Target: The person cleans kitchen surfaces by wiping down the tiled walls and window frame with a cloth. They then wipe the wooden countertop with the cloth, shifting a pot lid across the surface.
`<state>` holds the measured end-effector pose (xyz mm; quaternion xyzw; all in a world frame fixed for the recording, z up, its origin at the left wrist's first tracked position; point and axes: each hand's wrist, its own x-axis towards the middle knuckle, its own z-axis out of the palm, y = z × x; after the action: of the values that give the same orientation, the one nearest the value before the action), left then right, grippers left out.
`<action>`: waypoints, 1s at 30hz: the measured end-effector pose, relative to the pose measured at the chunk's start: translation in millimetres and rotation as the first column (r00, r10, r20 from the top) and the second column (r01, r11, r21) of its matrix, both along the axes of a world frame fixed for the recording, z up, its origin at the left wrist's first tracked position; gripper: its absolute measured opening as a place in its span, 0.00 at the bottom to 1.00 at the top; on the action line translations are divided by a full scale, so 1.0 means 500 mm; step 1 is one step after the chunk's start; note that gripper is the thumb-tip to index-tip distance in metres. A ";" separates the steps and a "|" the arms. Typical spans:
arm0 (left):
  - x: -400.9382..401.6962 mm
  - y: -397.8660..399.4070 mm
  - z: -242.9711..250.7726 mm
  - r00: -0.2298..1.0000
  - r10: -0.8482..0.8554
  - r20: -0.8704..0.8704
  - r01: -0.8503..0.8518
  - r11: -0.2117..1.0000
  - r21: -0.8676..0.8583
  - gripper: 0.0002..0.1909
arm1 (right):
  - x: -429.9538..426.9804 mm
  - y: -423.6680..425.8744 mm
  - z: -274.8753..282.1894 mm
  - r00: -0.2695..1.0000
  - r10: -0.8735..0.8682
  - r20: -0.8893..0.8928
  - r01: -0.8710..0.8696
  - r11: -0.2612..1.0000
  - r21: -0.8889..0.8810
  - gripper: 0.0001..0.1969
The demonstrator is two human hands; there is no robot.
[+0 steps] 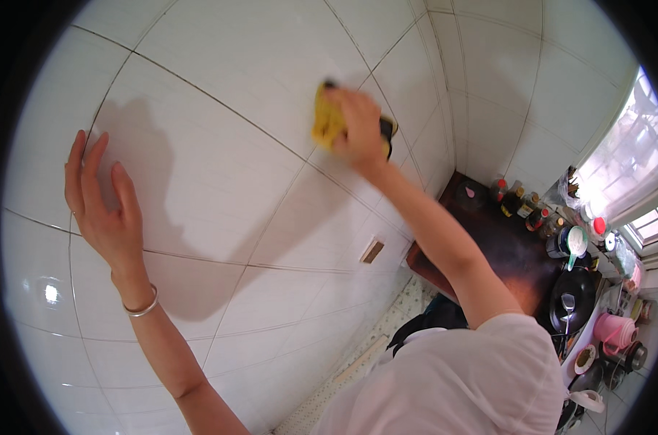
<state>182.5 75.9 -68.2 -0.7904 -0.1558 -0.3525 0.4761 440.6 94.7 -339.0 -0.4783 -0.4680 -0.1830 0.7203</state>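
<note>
My right hand (361,128) presses a yellow cloth with dark edging (326,122) against the white tiled wall (209,163), near a corner where two walls meet. The hand is slightly blurred, and part of the cloth sticks out on its far side. At the left, my left hand (106,212) is spread against or just off the tiles, fingers apart and holding nothing; whether the palm touches the wall cannot be told. A silver bangle (142,304) circles the left wrist. Both arms cast shadows on the tiles.
A wall socket or switch plate (372,251) sits low on the wall. Below the corner is a dark countertop (503,255) with several sauce bottles (527,204). A wok (571,299) with a metal spatula, a pink jug (614,331) and a window (628,147) are at the right.
</note>
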 end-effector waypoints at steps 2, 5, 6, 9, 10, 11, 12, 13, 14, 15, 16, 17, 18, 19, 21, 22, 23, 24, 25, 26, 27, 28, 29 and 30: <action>-0.008 -0.003 -0.003 1.000 0.029 -0.003 -0.029 0.999 0.021 0.14 | -0.089 -0.029 -0.071 0.991 0.097 0.096 -0.085 0.989 -0.120 0.32; -0.002 -0.009 -0.010 0.998 0.021 0.060 -0.019 0.999 -0.028 0.14 | -0.094 -0.036 -0.039 0.991 0.116 0.073 -0.111 0.992 -0.066 0.32; -0.002 -0.010 -0.011 0.999 0.014 0.043 -0.013 1.000 -0.029 0.15 | -0.069 -0.032 0.009 0.992 0.086 0.094 -0.083 0.996 -0.040 0.32; 0.004 -0.010 -0.013 1.000 0.008 0.021 -0.007 1.000 -0.023 0.15 | 0.000 -0.010 0.158 0.991 0.022 0.134 -0.031 0.997 0.064 0.33; 0.002 -0.010 -0.011 1.000 0.014 0.011 -0.014 1.000 -0.023 0.15 | -0.012 -0.009 0.156 0.992 0.011 0.123 -0.015 0.999 0.031 0.33; -0.001 -0.008 -0.007 1.000 0.020 0.011 -0.019 1.000 -0.021 0.15 | -0.032 -0.015 0.148 0.994 -0.001 0.113 0.001 1.000 -0.003 0.32; -0.003 -0.010 -0.001 1.000 0.023 -0.015 -0.023 1.000 -0.003 0.15 | -0.067 -0.018 0.104 0.985 0.013 0.175 -0.014 1.000 0.002 0.32; 0.000 -0.008 0.004 0.999 0.020 -0.040 -0.020 1.000 0.020 0.15 | -0.101 -0.018 0.048 0.971 0.019 0.237 -0.022 1.000 0.012 0.31; -0.001 -0.004 0.003 0.999 0.021 -0.040 -0.020 0.999 0.029 0.15 | -0.125 -0.023 0.018 0.976 0.092 0.198 -0.102 0.994 0.038 0.30; 0.000 -0.004 0.000 0.999 0.018 -0.036 -0.017 1.000 0.019 0.15 | -0.113 -0.022 0.030 0.976 0.087 0.199 -0.099 0.994 0.048 0.30; -0.001 -0.005 -0.003 0.999 0.016 -0.033 -0.016 1.000 0.004 0.15 | -0.093 -0.026 0.058 0.981 0.097 0.171 -0.103 0.994 0.024 0.30; -0.004 -0.007 -0.004 0.999 0.013 -0.033 -0.013 1.000 0.010 0.15 | -0.072 -0.028 0.088 0.984 0.105 0.142 -0.106 0.994 0.001 0.30; -0.002 -0.011 -0.002 0.999 0.017 -0.031 -0.017 1.000 0.001 0.15 | -0.044 -0.024 0.140 0.996 0.036 0.084 -0.037 0.999 0.005 0.30; 0.003 -0.013 -0.002 1.000 0.014 -0.026 -0.015 1.000 -0.011 0.15 | -0.011 -0.002 0.169 0.999 0.012 0.032 -0.013 0.998 0.054 0.30; 0.002 -0.009 -0.009 1.000 0.000 -0.023 0.000 1.000 -0.012 0.16 | -0.027 -0.020 0.161 1.000 0.008 0.017 -0.008 1.000 -0.012 0.30; 0.002 -0.008 -0.012 1.000 -0.002 -0.022 0.001 1.000 -0.024 0.16 | -0.051 -0.024 0.122 0.997 0.023 0.072 -0.024 1.000 0.009 0.30; 0.006 -0.011 -0.011 1.000 -0.014 -0.019 0.014 1.000 -0.018 0.16 | -0.076 -0.025 0.073 0.991 0.037 0.128 -0.041 0.999 0.030 0.30; 0.005 -0.012 -0.009 1.000 -0.003 -0.023 0.003 1.000 -0.019 0.16 | -0.094 -0.045 0.071 0.986 0.085 0.142 -0.085 0.996 -0.010 0.30; 0.005 -0.013 -0.008 1.000 0.008 -0.028 -0.008 1.000 -0.022 0.16 | -0.087 -0.046 0.078 0.987 0.079 0.141 -0.079 0.997 -0.007 0.30; 0.004 -0.012 -0.010 1.000 0.003 -0.029 -0.004 1.000 -0.020 0.16 | -0.073 -0.040 0.088 0.989 0.093 0.111 -0.091 0.996 -0.018 0.31; 0.005 -0.011 -0.009 1.000 0.000 -0.025 0.000 1.000 -0.016 0.16 | -0.055 -0.042 0.120 0.992 0.101 0.081 -0.099 0.995 -0.029 0.32; 0.010 -0.011 -0.008 1.000 -0.002 -0.023 0.001 1.000 -0.010 0.16 | -0.029 -0.027 0.157 0.996 0.073 0.046 -0.073 0.997 0.008 0.32; 0.014 -0.008 -0.007 1.000 -0.003 -0.025 0.003 1.000 -0.010 0.16 | -0.006 -0.023 0.190 0.997 0.078 0.011 -0.078 0.997 0.017 0.32; 0.013 -0.009 -0.006 0.999 -0.021 -0.032 0.021 1.000 -0.014 0.16 | -0.014 -0.027 0.188 0.997 0.071 0.003 -0.071 0.997 0.012 0.31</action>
<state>188.9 71.5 -70.9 -0.8008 -0.1423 -0.3438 0.4693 433.4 81.3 -244.9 -0.4567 -0.4847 -0.1608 0.7285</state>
